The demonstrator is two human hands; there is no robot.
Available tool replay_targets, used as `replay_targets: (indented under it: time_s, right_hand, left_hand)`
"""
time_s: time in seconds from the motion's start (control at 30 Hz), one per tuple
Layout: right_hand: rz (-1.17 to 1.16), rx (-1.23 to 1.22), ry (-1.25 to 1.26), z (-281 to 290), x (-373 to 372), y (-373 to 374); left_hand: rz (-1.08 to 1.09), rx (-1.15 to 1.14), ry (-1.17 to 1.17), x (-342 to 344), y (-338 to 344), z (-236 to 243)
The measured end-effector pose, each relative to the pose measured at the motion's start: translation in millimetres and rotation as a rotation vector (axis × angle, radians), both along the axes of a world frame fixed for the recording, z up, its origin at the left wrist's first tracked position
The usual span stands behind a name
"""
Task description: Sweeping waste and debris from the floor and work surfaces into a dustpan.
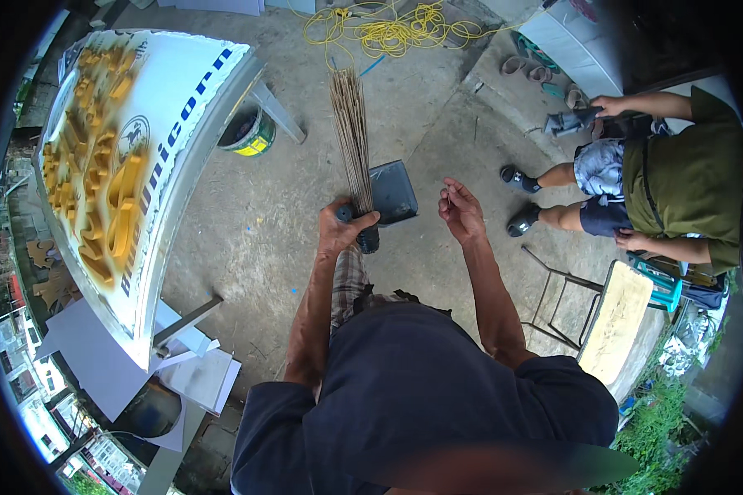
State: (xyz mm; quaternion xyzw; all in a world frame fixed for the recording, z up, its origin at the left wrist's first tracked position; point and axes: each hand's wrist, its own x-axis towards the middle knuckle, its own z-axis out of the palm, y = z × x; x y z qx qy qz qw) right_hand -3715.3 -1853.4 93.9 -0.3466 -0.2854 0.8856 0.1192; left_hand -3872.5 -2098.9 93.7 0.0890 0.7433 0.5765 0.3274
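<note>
The left hand point(347, 227) clenched the broom point(351, 136), the right hand point(462, 212) half-curled, and slackening might have dropped it onto the dustpan point(394, 194) at two o'clock.

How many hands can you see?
4. The left hand holds the broom; the right hand is right of the dustpan. On the other person, the upper hand holds something grey; the lower hand is near the shorts.

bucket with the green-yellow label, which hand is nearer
Left: the left hand grips a stick broom below and right of the bucket; the right hand is farther right, past the dustpan.
</note>
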Motion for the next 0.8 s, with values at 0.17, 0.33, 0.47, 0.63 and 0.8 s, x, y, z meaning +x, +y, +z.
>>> replay_targets:
  time_s: [0.17, 0.33, 0.47, 0.63, 0.8]
  right_hand:
    - [-0.068, -0.012, -0.123, 12.1, -109.5, 85.9]
    - [-0.11, 0.095, -0.151, 21.1, -223.3, 199.6]
    - [-0.088, 0.059, -0.127, -9.4, -310.5, 295.9]
    - [0.069, 0.09, -0.13, -30.7, -466.3, 403.6]
    - [0.227, 0.216, -0.12, -20.3, -670.0, 466.0]
  left_hand:
    - [-0.013, -0.026, -0.033, -155.1, 102.5, 28.7]
    - [0.108, 0.023, 0.015, -302.9, 201.0, -3.4]
    - [0.163, -0.086, 0.087, -423.3, 279.3, -9.2]
    - [0.316, -0.178, 0.095, -572.6, 338.4, -4.6]
    - [0.491, -0.136, 0.066, -741.9, 358.4, -10.0]
